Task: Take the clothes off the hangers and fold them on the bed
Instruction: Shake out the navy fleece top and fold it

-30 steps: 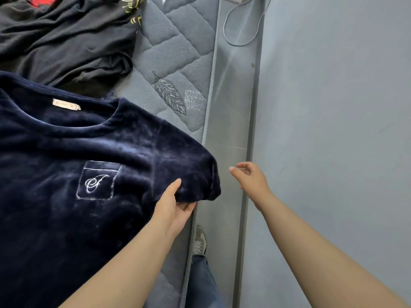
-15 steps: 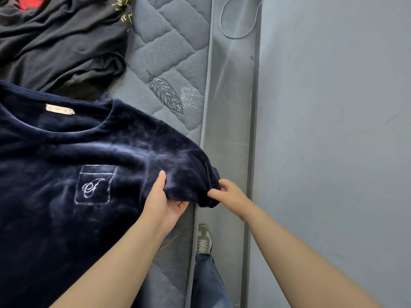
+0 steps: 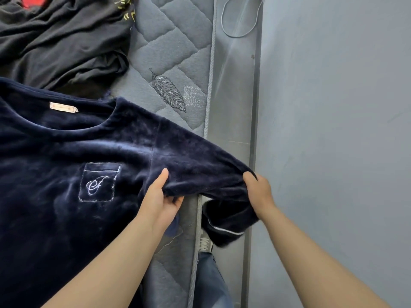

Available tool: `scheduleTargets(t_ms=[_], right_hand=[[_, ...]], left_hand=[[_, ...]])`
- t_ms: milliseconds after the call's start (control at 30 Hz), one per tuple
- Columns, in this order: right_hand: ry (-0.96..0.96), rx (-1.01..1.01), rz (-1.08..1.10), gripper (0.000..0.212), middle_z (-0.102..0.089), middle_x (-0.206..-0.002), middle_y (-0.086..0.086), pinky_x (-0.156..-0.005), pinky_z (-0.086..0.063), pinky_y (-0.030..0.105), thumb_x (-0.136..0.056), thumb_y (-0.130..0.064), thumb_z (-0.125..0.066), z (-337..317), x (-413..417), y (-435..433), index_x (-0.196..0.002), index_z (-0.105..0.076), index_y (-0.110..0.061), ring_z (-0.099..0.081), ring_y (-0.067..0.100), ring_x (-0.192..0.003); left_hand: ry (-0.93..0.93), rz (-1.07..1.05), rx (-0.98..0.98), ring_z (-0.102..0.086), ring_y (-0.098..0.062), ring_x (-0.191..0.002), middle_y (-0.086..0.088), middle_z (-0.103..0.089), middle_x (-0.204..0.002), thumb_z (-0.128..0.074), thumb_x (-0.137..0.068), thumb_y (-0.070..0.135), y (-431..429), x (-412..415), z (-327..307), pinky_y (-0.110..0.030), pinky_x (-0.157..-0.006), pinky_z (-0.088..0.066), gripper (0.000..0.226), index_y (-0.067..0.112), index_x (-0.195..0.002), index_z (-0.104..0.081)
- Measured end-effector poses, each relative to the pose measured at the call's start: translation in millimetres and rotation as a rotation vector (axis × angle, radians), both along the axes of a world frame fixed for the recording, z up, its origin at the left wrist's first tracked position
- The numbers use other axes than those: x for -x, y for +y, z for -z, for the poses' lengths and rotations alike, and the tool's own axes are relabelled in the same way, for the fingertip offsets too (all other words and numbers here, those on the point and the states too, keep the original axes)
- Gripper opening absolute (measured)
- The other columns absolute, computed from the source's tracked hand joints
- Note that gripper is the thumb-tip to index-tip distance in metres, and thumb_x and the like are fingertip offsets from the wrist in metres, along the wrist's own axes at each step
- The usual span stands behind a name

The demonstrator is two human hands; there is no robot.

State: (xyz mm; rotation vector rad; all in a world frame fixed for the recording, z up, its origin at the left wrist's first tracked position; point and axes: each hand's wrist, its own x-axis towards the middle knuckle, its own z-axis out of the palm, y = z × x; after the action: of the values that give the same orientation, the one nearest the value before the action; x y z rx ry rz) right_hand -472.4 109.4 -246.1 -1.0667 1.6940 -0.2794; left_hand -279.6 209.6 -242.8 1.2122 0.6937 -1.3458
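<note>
A navy velvet top point(image 3: 66, 174) with a stitched chest pocket lies front-up on the grey quilted mattress point(image 3: 169, 52). Its sleeve point(image 3: 200, 165) stretches out to the right past the bed's edge. My left hand point(image 3: 160, 201) pinches the sleeve near the armpit, thumb on top. My right hand point(image 3: 259, 192) grips the sleeve farther out, and the cuff end with a white stripe point(image 3: 224, 227) hangs down below it. No hanger is in sight.
A heap of black clothes point(image 3: 57, 38) lies at the back left, with a bit of red fabric point(image 3: 33, 1) at the top. A grey wall point(image 3: 333, 130) runs close along the right of the bed. A cable loop point(image 3: 240, 30) lies in the gap.
My right hand came in from the right, took hold of the bunched sleeve and pulled it out to the right, so the sleeve now lies stretched and its cuff hangs free.
</note>
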Motion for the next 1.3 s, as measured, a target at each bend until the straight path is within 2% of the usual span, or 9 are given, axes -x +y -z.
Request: scheduleTargets(t_ms=[133, 300, 433, 567, 733, 867, 1033, 1133, 1300], right_hand=[[-0.093, -0.353, -0.329, 0.018, -0.070, -0.073, 0.003, -0.060, -0.050, 0.024, -0.085, -0.028, -0.060, -47, 13, -20, -0.079, -0.069, -0.015, -0.064, 0.015, -0.063], [-0.134, -0.267, -0.254, 0.013, -0.065, -0.067, 0.003, -0.057, -0.048, 0.023, -0.087, -0.016, -0.056, -83, -2, -27, -0.076, -0.063, -0.013, -0.062, 0.016, -0.061], [-0.064, -0.184, -0.262, 0.016, -0.060, -0.070, 0.005, -0.069, -0.041, 0.034, -0.087, -0.021, -0.051, -115, -31, -26, -0.074, -0.056, -0.012, -0.055, 0.022, -0.071], [-0.069, -0.216, -0.352, 0.022, -0.060, -0.061, 0.002, -0.063, -0.041, 0.030, -0.087, -0.020, -0.052, -148, -92, -26, -0.066, -0.059, -0.014, -0.055, 0.019, -0.063], [-0.256, -0.239, -0.384, 0.016, -0.067, -0.073, -0.001, -0.060, -0.053, 0.024, -0.096, -0.026, -0.055, -155, -205, -4, -0.090, -0.061, -0.012, -0.064, 0.009, -0.067], [0.094, 0.118, -0.691, 0.055, -0.057, -0.123, -0.002, -0.090, -0.039, 0.027, -0.092, -0.043, -0.057, -122, -220, 19, -0.136, -0.047, -0.013, -0.053, 0.015, -0.112], [0.224, 0.103, -0.748, 0.063, -0.054, -0.131, 0.005, -0.098, -0.045, 0.037, -0.084, -0.038, -0.066, -79, -180, 50, -0.137, -0.044, -0.011, -0.052, 0.025, -0.121], [0.229, 0.079, -0.640, 0.074, -0.048, -0.136, 0.005, -0.095, -0.046, 0.037, -0.082, -0.033, -0.071, -65, -159, 59, -0.142, -0.035, -0.009, -0.051, 0.022, -0.116], [-0.177, -0.273, -0.085, 0.079, -0.055, -0.128, 0.001, -0.079, -0.057, 0.033, -0.084, -0.028, -0.074, -56, -150, 56, -0.147, -0.028, -0.014, -0.061, 0.021, -0.109]], left_hand=[[0.055, -0.017, 0.009, -0.072, -0.021, -0.089, -0.006, -0.074, -0.102, -0.072, -0.081, 0.034, 6, 10, -5, -0.033, -0.079, -0.054, 0.038, 0.015, -0.112, -0.065], [-0.012, 0.098, -0.301, -0.046, -0.008, -0.045, 0.002, -0.056, -0.066, -0.068, -0.079, 0.055, 18, 11, -16, -0.028, -0.065, -0.049, 0.044, 0.014, -0.091, -0.061], [0.084, 0.213, -0.201, -0.054, -0.015, -0.070, -0.003, -0.056, -0.080, -0.062, -0.089, 0.043, 35, -4, -44, -0.033, -0.078, -0.049, 0.036, 0.008, -0.093, -0.058], [-0.168, 0.351, -0.171, -0.060, -0.017, -0.071, -0.006, -0.064, -0.082, -0.064, -0.090, 0.025, 58, -31, -71, -0.032, -0.074, -0.055, 0.017, 0.008, -0.094, -0.064], [-0.449, 0.287, -0.232, -0.064, -0.020, -0.081, -0.006, -0.069, -0.087, -0.056, -0.091, 0.020, 91, -83, -84, -0.037, -0.084, -0.055, 0.014, 0.012, -0.086, -0.065], [-0.601, 0.347, -0.311, -0.065, -0.020, -0.092, -0.005, -0.069, -0.095, -0.054, -0.093, 0.023, 118, -115, -76, -0.042, -0.091, -0.053, 0.014, 0.017, -0.083, -0.061], [-0.741, 0.490, -0.251, -0.064, -0.019, -0.092, -0.002, -0.067, -0.096, -0.054, -0.092, 0.027, 131, -123, -70, -0.042, -0.089, -0.054, 0.015, 0.014, -0.090, -0.062], [-0.766, 0.548, -0.194, -0.064, -0.015, -0.092, 0.002, -0.067, -0.094, -0.058, -0.089, 0.027, 126, -116, -67, -0.036, -0.087, -0.053, 0.011, 0.018, -0.090, -0.064], [-0.861, 0.627, -0.111, -0.060, -0.006, -0.082, 0.011, -0.064, -0.088, -0.062, -0.087, 0.026, 102, -104, -60, -0.016, -0.071, -0.044, 0.009, 0.018, -0.091, -0.064]])
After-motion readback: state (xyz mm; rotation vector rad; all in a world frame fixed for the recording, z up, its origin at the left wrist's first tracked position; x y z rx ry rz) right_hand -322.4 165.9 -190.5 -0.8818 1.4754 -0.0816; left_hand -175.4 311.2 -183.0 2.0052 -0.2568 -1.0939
